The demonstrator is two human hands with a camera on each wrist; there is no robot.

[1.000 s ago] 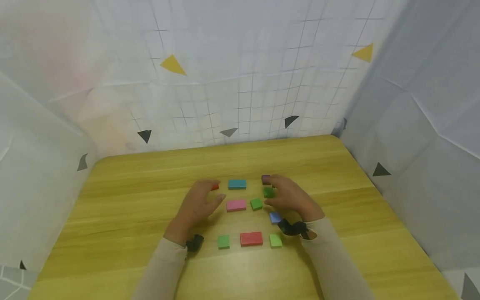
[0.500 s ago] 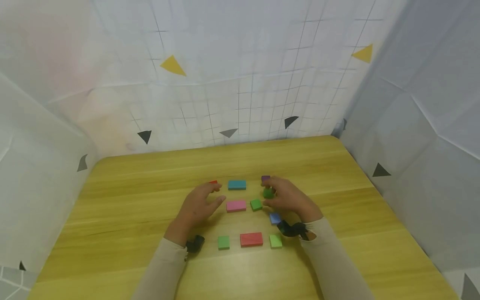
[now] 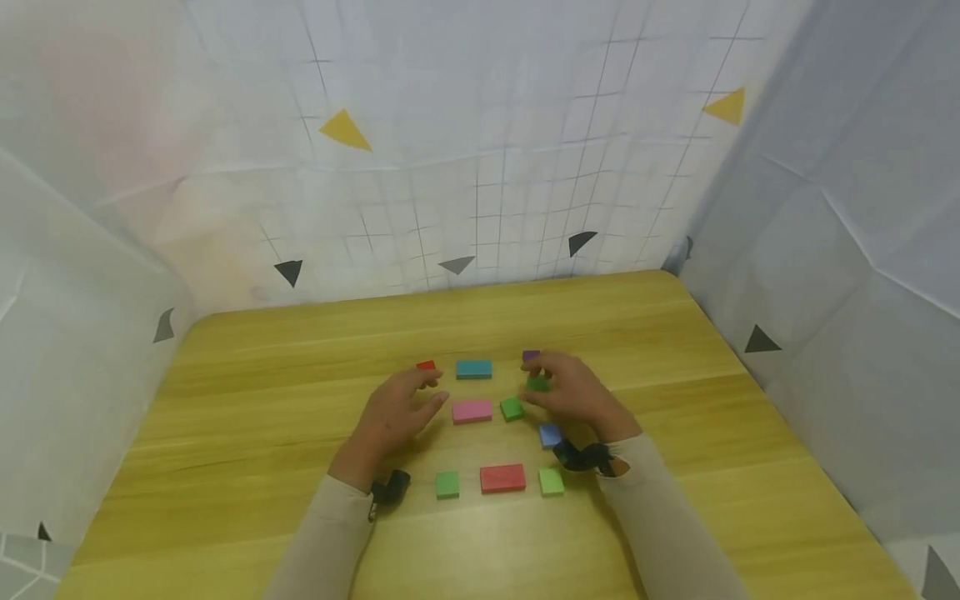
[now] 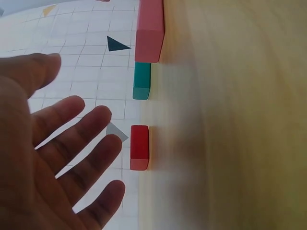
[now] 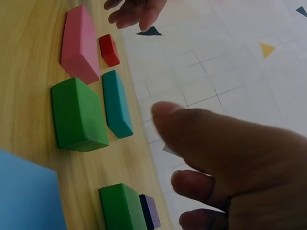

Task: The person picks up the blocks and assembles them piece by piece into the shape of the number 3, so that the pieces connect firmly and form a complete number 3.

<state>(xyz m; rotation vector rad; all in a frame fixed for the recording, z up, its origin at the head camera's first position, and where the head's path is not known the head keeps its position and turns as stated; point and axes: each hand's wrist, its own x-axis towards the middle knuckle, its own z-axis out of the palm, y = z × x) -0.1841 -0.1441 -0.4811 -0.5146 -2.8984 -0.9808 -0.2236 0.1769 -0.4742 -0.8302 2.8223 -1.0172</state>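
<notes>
My left hand (image 3: 396, 412) hovers with fingers spread and holds nothing. Beyond its fingertips lies a small red block (image 4: 139, 147); to its right is a pink block (image 3: 472, 412). Above the right-hand group floats my right hand (image 3: 573, 390), its thumb apart from loosely bent fingers, nothing between them. Beneath it, a green block (image 5: 123, 208) is partly covered in the head view, with a purple block (image 3: 531, 356) just behind. Another green block (image 3: 512, 409) sits left of the right thumb. A teal block (image 3: 474, 369) lies between the two hands at the back.
Nearer the person, a green block (image 3: 447, 485), a long red block (image 3: 502, 478) and a lime block (image 3: 551, 482) form a row on the wooden table (image 3: 262, 392). A blue block (image 3: 550, 435) lies by the right wrist. Patterned white sheets (image 3: 480, 100) enclose the back and sides.
The left fingers have drawn back slightly, exposing more of the small red block. My right hand has shifted a little left over the green block. The blocks stay in place.
</notes>
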